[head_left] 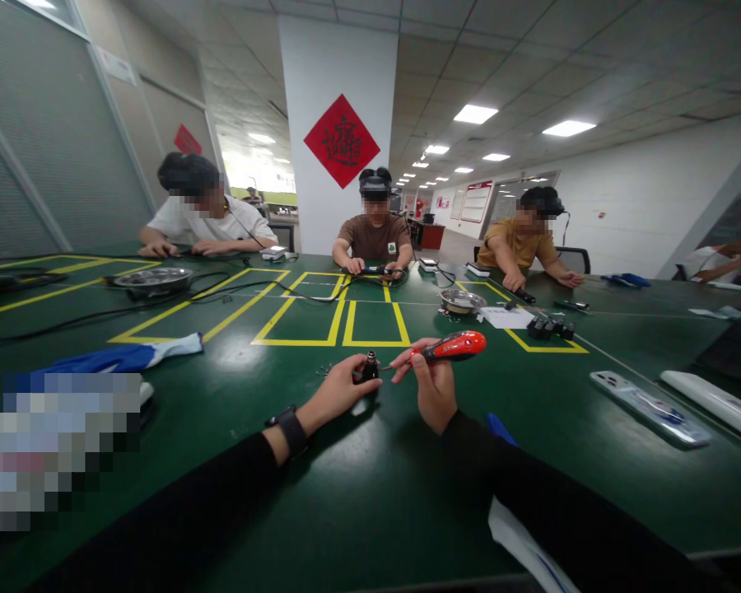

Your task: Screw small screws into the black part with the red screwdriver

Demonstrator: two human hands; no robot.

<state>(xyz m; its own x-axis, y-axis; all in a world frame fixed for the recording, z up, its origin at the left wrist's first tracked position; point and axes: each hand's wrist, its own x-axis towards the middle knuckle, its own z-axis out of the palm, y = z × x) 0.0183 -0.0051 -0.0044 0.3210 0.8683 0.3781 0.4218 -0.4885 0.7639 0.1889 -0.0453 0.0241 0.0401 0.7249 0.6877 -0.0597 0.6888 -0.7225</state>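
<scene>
My left hand (pixel 339 389) pinches a small black cylindrical part (pixel 369 367) just above the green table (pixel 370 486). My right hand (pixel 431 387) grips a screwdriver with a red and black handle (pixel 454 347), its tip pointing left at the black part. Several tiny screws (pixel 324 371) lie on the table just left of my left hand. Both arms wear black sleeves, and a black watch sits on my left wrist.
Three people sit across the table, a fourth at the right edge. Metal bowls (pixel 153 280) (pixel 462 300), black cables (pixel 160 305), yellow tape boxes (pixel 346 323), a phone (pixel 650 407), a white device (pixel 713 403), small black parts (pixel 551 329) and a blue-white cloth (pixel 123 357) lie about.
</scene>
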